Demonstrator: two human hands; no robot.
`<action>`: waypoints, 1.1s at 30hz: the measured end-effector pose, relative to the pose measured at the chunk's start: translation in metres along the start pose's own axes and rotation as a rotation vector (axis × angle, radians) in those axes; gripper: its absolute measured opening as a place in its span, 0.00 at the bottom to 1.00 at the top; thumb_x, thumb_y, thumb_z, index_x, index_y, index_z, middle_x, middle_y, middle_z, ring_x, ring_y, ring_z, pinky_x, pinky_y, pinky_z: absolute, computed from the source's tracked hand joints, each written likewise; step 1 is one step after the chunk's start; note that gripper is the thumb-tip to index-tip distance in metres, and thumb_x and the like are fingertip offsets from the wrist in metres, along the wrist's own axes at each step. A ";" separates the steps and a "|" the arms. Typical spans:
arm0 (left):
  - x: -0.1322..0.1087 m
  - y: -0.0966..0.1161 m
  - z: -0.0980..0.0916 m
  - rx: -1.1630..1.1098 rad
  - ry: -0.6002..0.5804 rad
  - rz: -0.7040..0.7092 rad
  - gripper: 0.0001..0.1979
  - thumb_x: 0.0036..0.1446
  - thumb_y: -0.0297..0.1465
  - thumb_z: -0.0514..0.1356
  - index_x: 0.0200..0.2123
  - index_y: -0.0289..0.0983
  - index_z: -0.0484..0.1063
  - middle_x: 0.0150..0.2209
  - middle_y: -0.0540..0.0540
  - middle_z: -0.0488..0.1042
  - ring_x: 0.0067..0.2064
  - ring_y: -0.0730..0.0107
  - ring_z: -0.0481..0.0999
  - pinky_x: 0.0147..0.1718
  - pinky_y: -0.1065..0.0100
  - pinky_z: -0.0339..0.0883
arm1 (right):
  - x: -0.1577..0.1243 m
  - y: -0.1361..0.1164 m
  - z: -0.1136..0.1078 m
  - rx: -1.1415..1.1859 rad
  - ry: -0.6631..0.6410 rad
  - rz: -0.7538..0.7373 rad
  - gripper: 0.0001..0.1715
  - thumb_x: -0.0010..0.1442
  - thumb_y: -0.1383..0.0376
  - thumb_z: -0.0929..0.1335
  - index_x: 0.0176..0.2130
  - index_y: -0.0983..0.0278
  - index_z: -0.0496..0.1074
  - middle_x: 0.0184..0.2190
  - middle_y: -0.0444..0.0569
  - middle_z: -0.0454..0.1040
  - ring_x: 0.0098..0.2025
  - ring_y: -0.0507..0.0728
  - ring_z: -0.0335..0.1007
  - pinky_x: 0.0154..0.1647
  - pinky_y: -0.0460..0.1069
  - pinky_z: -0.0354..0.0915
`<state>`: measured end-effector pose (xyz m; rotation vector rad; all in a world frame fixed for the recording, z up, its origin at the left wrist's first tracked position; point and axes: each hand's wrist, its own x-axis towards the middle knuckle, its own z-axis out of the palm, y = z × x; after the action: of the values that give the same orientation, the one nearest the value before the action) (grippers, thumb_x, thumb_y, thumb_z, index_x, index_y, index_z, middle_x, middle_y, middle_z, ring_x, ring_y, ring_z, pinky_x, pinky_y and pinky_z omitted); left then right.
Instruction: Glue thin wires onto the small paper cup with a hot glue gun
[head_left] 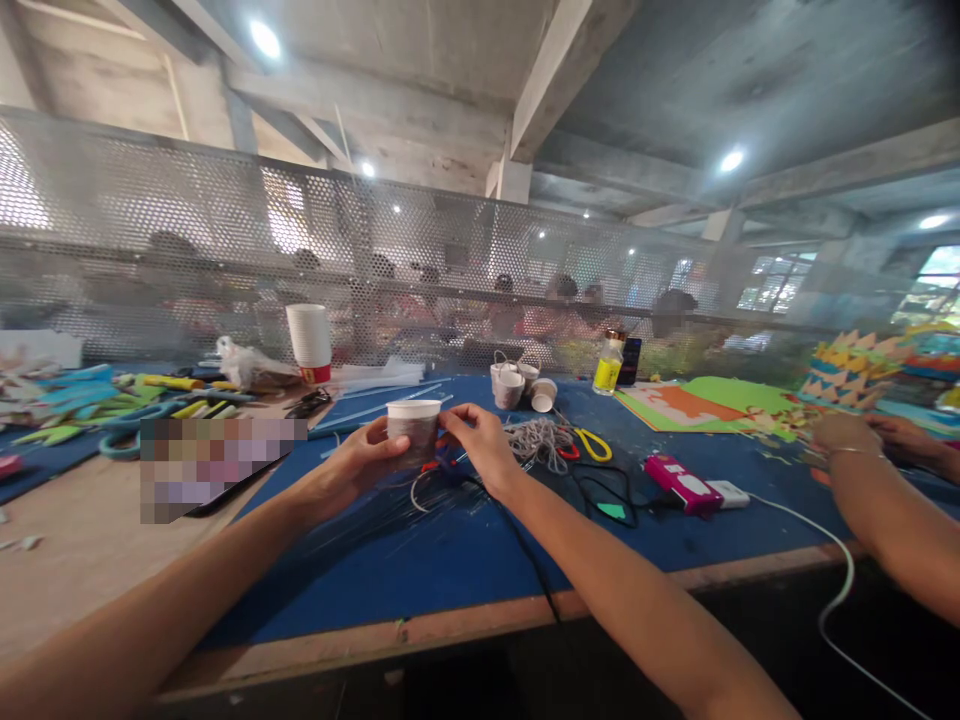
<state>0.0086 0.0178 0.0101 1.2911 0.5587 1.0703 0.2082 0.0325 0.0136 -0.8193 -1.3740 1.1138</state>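
A small paper cup [413,428] with a white rim and a grey-brown wrapped side is held upright above the blue mat [360,580]. My left hand [364,455] grips its left side, the thumb across the front. At the cup's right side, my right hand [480,445] has its fingers pinched together; what lies between the fingertips is too small to make out. Just below the cup, a dark blue tool [448,460] with a cord lies partly hidden behind my right hand. A pale string curves down beside it.
Behind are small cups [508,388], stacked white cups [309,340] and a yellow-labelled bottle [608,364]. Grey twine [541,442], yellow-handled scissors [594,445] and a pink box [682,485] with a cable lie right. Another person's hands [847,435] are far right; a phone [225,470] lies left.
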 end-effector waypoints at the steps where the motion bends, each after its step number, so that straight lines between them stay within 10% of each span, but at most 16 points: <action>1: 0.000 0.000 0.001 0.000 0.010 0.015 0.25 0.55 0.32 0.70 0.57 0.35 0.76 0.57 0.34 0.78 0.57 0.46 0.78 0.58 0.53 0.69 | 0.000 0.000 0.000 -0.011 0.007 0.003 0.17 0.55 0.52 0.74 0.34 0.63 0.73 0.27 0.43 0.77 0.27 0.53 0.75 0.28 0.45 0.67; 14: -0.004 -0.005 0.015 0.137 0.166 -0.020 0.30 0.50 0.36 0.74 0.56 0.36 0.74 0.55 0.35 0.79 0.56 0.47 0.78 0.59 0.52 0.68 | -0.004 0.006 0.005 -0.114 -0.019 -0.068 0.17 0.57 0.52 0.72 0.34 0.63 0.72 0.31 0.44 0.78 0.29 0.54 0.78 0.32 0.47 0.70; 33: -0.005 0.002 0.017 0.037 0.089 -0.065 0.23 0.53 0.30 0.71 0.53 0.34 0.77 0.53 0.36 0.80 0.55 0.50 0.79 0.61 0.53 0.66 | -0.006 0.000 0.005 -0.118 -0.071 -0.021 0.13 0.60 0.55 0.71 0.34 0.61 0.69 0.21 0.42 0.77 0.28 0.56 0.79 0.31 0.47 0.69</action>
<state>0.0201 0.0055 0.0146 1.2536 0.6856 1.0714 0.2039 0.0259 0.0120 -0.8548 -1.5158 1.0621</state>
